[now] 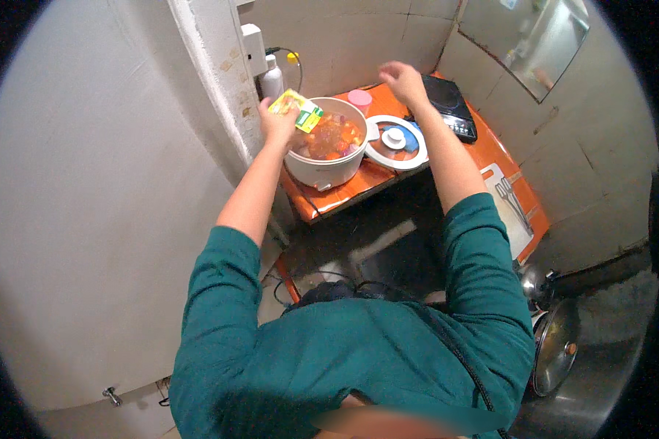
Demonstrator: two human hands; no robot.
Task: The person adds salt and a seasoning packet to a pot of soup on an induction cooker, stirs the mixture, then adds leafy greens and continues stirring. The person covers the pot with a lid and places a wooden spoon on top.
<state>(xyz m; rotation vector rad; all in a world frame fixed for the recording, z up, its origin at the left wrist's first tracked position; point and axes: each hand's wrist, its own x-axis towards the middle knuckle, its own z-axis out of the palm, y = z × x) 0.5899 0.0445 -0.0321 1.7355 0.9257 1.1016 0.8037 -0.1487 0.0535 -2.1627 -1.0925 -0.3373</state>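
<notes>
My left hand grips a small yellow and green printed packet over the left rim of a white electric cooking pot. Inside the pot lies a chunky stew with orange and reddish pieces in liquid. My right hand is raised to the right of the pot with its fingers bent; whether anything small is between them cannot be seen. Below that hand, a round glass lid with a white rim and knob lies beside the pot. A pink-topped container stands behind the pot.
The orange tabletop carries a black induction cooker and a white cutting board with metal utensils on it. A white bottle stands behind the pot near a cabled wall socket. At lower right is a lidded pan.
</notes>
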